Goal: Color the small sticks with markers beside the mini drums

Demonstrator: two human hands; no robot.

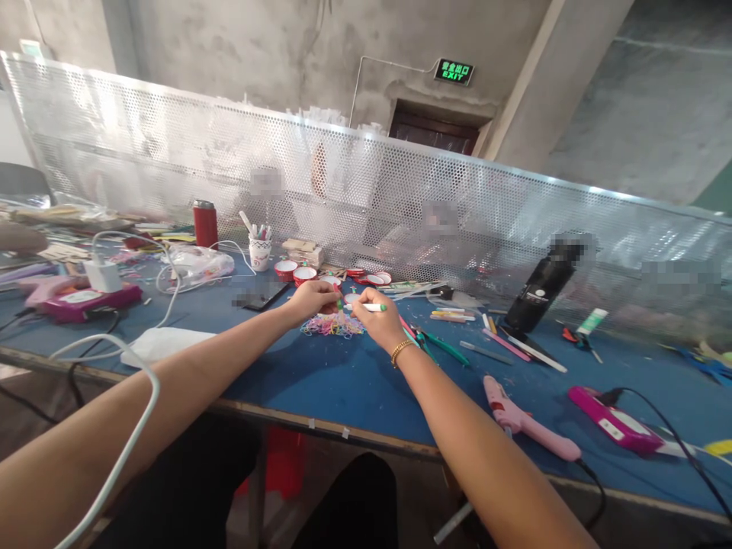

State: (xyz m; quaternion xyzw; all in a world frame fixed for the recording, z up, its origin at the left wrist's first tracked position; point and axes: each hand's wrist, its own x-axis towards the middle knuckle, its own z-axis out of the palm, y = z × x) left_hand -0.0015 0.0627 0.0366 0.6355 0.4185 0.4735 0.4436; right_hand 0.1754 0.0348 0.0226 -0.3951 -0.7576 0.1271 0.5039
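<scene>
My right hand [378, 314], with a gold bracelet at the wrist, is closed around a white marker pen [369, 307] that has a green end. Close beside it, my left hand [313, 300] pinches something small; a bit of green shows near its fingertips, but the kind cannot be made out. Just below both hands lies a pile of thin, colourful elastic bands [332, 325] on the blue tabletop [320, 381]. Behind the hands stand small red-and-white cups [305, 274], with several red-rimmed pieces to their right.
Green-handled pliers [443, 347], loose pens and a pink glue gun [529, 423] lie to the right. A black bottle [543, 290] stands farther back. A white cable [137, 423] crosses over my left forearm. A pen cup [260, 254] and a phone [264, 296] are left of centre.
</scene>
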